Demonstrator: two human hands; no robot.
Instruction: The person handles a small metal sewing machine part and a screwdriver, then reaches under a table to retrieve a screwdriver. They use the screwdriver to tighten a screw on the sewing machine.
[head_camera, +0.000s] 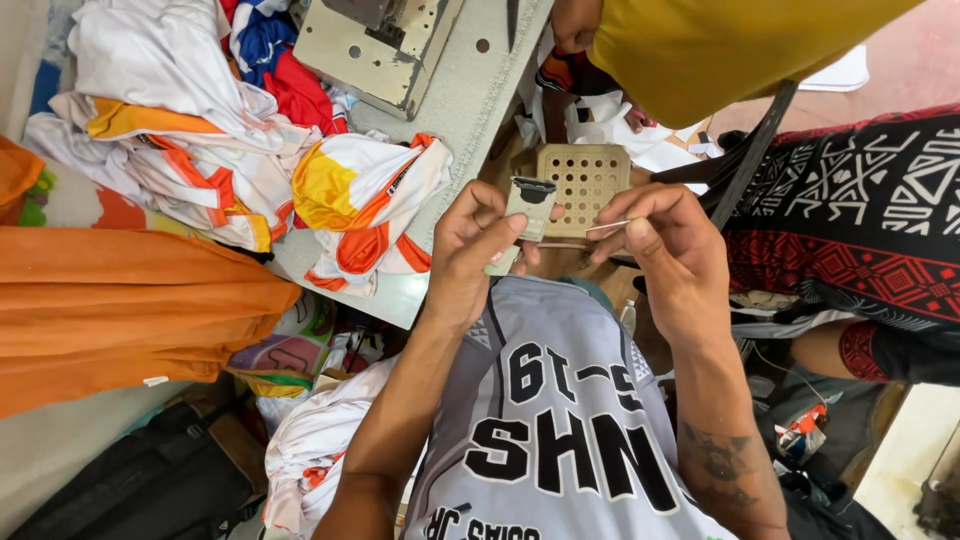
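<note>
My left hand (478, 238) holds a small flat card-like packet (530, 204) with a dark top, pinched between thumb and fingers. My right hand (668, 252) pinches a thin needle-like pin (607, 227) that points toward the packet. Both hands hover close together above a tan perforated plastic basket (584, 178). Below them lies the grey printed jersey (550, 420) that I wear.
A grey sewing machine (380, 45) stands on the pale table (470, 110). White, orange and yellow garments (240, 150) are piled at left, orange cloth (130, 310) below them. A person in a mustard shirt (720, 40) and patterned black-red cloth (860, 220) stands at right.
</note>
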